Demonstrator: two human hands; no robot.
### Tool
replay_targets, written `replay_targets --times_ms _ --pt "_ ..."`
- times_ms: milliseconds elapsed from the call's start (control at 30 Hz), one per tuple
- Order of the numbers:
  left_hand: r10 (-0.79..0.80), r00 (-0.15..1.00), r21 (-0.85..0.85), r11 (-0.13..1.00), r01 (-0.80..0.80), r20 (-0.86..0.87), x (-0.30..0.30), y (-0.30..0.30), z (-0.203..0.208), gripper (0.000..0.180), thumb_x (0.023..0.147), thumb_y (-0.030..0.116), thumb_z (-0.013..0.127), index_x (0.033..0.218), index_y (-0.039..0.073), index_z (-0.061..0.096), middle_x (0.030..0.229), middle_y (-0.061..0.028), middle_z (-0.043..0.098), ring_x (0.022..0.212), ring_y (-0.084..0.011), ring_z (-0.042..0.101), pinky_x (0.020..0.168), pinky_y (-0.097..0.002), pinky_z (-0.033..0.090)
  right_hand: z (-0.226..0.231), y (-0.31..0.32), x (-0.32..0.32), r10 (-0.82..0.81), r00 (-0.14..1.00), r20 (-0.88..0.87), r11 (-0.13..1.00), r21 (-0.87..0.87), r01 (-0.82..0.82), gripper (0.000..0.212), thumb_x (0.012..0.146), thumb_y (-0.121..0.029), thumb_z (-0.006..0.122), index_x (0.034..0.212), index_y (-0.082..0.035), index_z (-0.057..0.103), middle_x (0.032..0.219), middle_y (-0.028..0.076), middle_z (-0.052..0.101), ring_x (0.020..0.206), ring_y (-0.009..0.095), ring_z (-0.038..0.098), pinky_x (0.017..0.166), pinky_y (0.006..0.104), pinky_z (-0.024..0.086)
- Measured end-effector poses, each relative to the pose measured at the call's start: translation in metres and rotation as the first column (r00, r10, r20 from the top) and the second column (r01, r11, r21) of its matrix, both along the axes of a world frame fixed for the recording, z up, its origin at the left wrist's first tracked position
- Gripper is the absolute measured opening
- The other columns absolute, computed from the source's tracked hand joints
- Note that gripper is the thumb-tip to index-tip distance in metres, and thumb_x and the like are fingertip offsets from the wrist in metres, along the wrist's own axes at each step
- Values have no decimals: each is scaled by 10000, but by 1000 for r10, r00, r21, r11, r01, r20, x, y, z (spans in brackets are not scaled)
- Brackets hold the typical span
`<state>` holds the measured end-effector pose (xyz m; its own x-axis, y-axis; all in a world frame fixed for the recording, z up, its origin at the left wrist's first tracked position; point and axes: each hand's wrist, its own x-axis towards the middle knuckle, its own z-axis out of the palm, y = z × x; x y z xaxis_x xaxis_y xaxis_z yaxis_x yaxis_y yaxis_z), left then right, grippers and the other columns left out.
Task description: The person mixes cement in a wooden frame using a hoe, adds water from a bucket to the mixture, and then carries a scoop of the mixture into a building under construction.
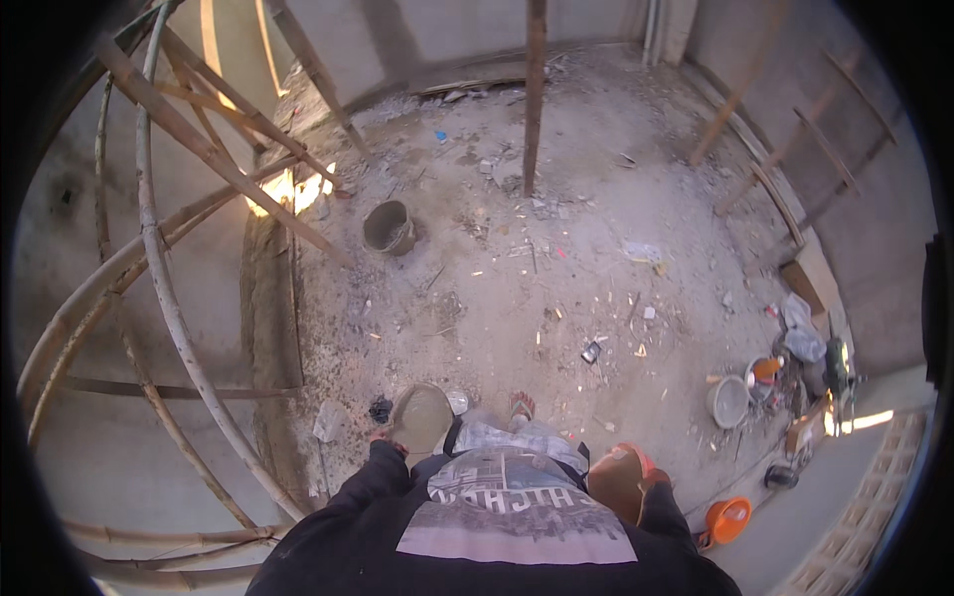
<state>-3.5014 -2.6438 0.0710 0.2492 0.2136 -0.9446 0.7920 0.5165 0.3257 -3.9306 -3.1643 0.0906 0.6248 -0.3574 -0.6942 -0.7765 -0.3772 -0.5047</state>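
Note:
At my left side is a round bucket [421, 415] with grey, smooth-looking contents. My left hand [391, 443] is closed at its left rim; the fingers are small and partly hidden by my dark sleeve. On my right, my right hand [654, 479] grips the edge of an orange-rimmed bowl-shaped container [614, 479], brownish inside. It hangs tilted beside my leg, and my body covers part of it. One bare-toed foot [522, 405] in a sandal shows ahead of my shirt.
Bamboo poles [179, 308] stand at the left, and a wooden post [534, 99] rises ahead. Another bucket [389, 228] sits on the littered floor. At the right are a white bucket [729, 401], an orange container [728, 520], a plastic bag [803, 333] and a wooden ladder-like frame [820, 149].

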Motion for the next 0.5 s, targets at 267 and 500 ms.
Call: replay_targets --times_ms 267,500 --pt "77 997 -12 997 -77 -1 138 -85 11 367 856 331 537 585 159 360 484 -12 320 447 -237 371 545 -428 399 -40 -201 317 242 967 -82 938 -237 -255 460 710 -336 721 1110 -132 625 1095 139 666 1050 337 620 897 432 495" --pt "-340 919 411 880 236 199 299 -138 -46 204 819 251 563 686 121 481 529 -39 429 410 -235 408 417 -387 364 -20 -277 602 261 945 -196 825 -463 -324 452 697 -352 736 1079 -139 622 1039 141 671 1011 335 631 879 439 502"
